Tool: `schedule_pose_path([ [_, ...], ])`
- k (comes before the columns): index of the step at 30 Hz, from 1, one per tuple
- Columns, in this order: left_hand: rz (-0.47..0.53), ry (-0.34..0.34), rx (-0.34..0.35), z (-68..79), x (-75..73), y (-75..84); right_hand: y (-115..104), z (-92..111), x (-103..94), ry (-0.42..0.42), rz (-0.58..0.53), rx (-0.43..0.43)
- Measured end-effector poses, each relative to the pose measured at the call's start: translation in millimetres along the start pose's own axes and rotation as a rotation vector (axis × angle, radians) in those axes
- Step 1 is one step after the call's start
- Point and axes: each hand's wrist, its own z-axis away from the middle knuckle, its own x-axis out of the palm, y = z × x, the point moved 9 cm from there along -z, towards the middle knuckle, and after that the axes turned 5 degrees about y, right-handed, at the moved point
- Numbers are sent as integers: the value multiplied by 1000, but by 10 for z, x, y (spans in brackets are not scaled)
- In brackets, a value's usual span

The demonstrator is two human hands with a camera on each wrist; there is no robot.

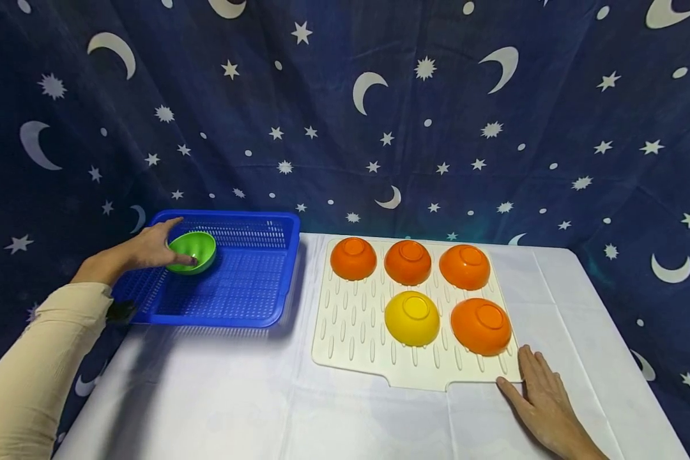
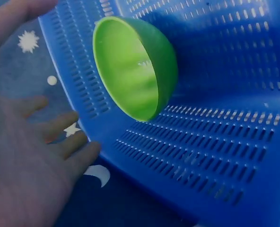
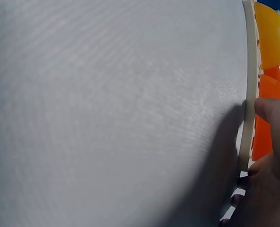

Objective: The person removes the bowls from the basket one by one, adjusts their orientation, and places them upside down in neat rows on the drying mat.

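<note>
A green bowl (image 1: 204, 251) leans on its side in the left part of a blue perforated basket (image 1: 292, 268). My left hand (image 1: 151, 248) reaches over the basket's left rim, thumb and fingers spread around the bowl's near side. From the left wrist, a gap shows between those straight fingers (image 2: 64, 146) and the bowl. At the near right corner of a cream draining board (image 1: 345, 342), my right hand (image 1: 546, 402) lies with extended fingers, thumb and index at the edge. Upside down on that board are several orange bowls (image 1: 464, 271) and one yellow bowl (image 1: 408, 332).
White cloth covers the table (image 1: 218, 390). Behind and beside it hangs a dark blue curtain (image 1: 333, 76) with moons and stars. The basket stands at the back left, with the board to its right.
</note>
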Motion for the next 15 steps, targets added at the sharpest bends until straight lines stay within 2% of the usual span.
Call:
schedule_pose_path([
  [3,42,-50,-39,-87,76,-70,8,-3,12,-20,1,11],
  [6,62,-72,-70,-154,133,-129,3,-7,20,-33,-3,14],
  [12,76,-111,-70,-241,271,-185,-17,23,19,-20,6,-9],
  [15,52,-120,-76,-262,349,-230,-10,31,24,-16,14,-10],
])
